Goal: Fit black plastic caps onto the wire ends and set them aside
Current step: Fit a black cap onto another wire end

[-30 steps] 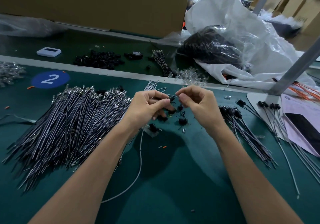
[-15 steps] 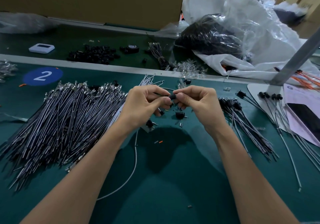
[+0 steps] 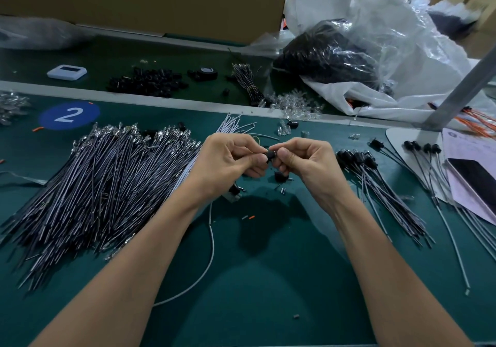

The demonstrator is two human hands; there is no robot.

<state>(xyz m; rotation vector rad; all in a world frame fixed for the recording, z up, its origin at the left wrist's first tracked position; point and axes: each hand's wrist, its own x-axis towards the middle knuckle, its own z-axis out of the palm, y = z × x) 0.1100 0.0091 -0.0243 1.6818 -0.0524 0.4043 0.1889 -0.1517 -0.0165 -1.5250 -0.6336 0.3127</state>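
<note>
My left hand [image 3: 230, 162] and my right hand [image 3: 300, 161] meet over the green mat. My right hand pinches a small black cap [image 3: 271, 155] between thumb and forefinger. My left hand pinches the end of a grey wire [image 3: 210, 242] against that cap; the wire trails down under my left wrist and curves across the mat. A loose black cap [image 3: 280, 176] lies just below my fingers. To the left spreads a big pile of uncapped wires [image 3: 94, 185]. On the right lies a bundle of capped wires [image 3: 375, 185].
Several more capped wires [image 3: 424, 149] lie at far right beside papers and a dark phone [image 3: 475, 183]. Behind the white divider strip [image 3: 150, 99] sit a heap of black caps [image 3: 147, 82], a tape roll [image 3: 206, 72], a white device [image 3: 67, 72] and plastic bags [image 3: 362, 51].
My hands have come together: a gap lay between them a second ago, and now the wire end and the cap touch. The view has shifted slightly downward.
</note>
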